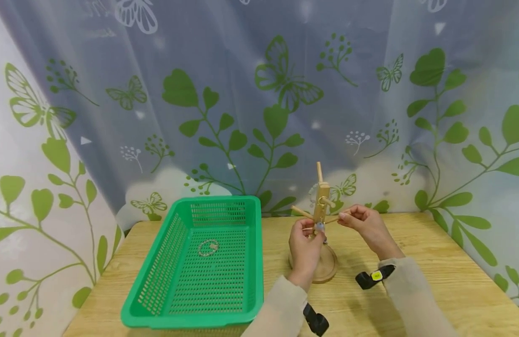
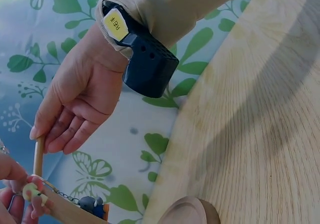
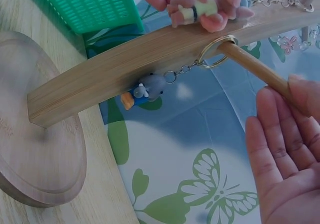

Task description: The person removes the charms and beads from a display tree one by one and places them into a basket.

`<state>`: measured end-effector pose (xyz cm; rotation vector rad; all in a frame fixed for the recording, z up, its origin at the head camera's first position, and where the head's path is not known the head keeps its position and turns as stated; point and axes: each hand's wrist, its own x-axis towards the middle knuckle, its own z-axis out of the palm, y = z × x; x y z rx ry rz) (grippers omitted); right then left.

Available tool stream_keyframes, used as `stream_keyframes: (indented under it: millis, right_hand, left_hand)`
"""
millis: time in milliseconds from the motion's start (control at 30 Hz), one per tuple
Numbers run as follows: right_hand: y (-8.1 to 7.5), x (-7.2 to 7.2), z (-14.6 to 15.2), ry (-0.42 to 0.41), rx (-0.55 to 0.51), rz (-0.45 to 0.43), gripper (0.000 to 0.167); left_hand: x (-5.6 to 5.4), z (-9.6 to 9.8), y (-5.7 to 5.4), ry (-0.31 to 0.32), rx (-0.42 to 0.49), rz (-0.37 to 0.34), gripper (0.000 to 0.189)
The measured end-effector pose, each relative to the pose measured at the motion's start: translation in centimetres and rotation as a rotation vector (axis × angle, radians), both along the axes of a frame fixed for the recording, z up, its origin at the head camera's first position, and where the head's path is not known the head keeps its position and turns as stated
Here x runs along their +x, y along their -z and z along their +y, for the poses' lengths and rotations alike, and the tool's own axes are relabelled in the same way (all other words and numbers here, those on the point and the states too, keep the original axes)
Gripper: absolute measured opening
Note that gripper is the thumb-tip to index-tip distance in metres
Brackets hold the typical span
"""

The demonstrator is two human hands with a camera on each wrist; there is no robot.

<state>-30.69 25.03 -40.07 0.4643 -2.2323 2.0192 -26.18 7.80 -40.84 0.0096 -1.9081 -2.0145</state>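
One peg (image 3: 260, 71) of the stand (image 1: 327, 264), pinched between thumb and fingertip of the right hand (image 1: 369, 229), other fingers loosely stretched out. Around that peg, near the post (image 3: 125, 63), a ring (image 3: 201, 56), with a grey figure (image 3: 154, 85) hanging from it by a short chain (image 3: 186, 69). Clamped in the fingers of the left hand (image 1: 306, 248), a pink-yellow figure (image 3: 202, 11), just beside the post. On the table (image 1: 419, 234), left of the stand, a basket (image 1: 192, 320) with a bracelet (image 1: 213, 246) lying inside.

On my bench (image 1: 432, 238), a basket (image 1: 192, 320) stands left of the stand (image 1: 321, 201), a bracelet (image 1: 214, 246) inside. A keychain (image 3: 152, 86) loops around a peg (image 3: 257, 69), between the post (image 3: 115, 73) and my right fingers (image 3: 271, 124). A curtain (image 1: 225, 93) hangs behind.
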Motion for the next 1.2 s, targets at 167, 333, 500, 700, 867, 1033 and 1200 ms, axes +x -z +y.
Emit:
stream_keyframes:
  millis: [167,333,500,700,867,1033,1200]
  right_hand:
    - [-0.1,0.1,-0.1,0.010,0.004,-0.011,0.010]
    - [-0.1,0.0,-0.1,0.011,-0.007,-0.017,0.008]
    - [0.0,0.0,-0.1,0.005,-0.022,-0.012,0.007]
    - [-0.1,0.1,-0.2,-0.004,-0.031,-0.014,0.008]
    - [-0.2,0.1,-0.2,-0.011,-0.045,-0.012,0.008]
    - [-0.2,0.2,-0.2,-0.012,-0.057,-0.015,0.007]
    - [-0.2,0.2,-0.2,-0.005,-0.051,-0.020,0.006]
  left_hand:
    - [0.2,-0.2,-0.1,-0.034,-0.082,0.036,0.016]
    - [0.4,-0.2,-0.2,-0.035,-0.089,0.064,0.014]
    - [0.7,-0.2,-0.2,0.019,-0.037,0.073,0.011]
    - [1.1,-0.3,-0.6,0.052,-0.019,0.073,0.010]
    - [1.3,-0.4,-1.1,0.078,-0.010,0.089,0.010]
    - [1.7,-0.6,-1.8,0.109,-0.006,0.101,0.009]
    - [2.2,-1.0,-2.7,0.131,0.008,0.114,0.010]
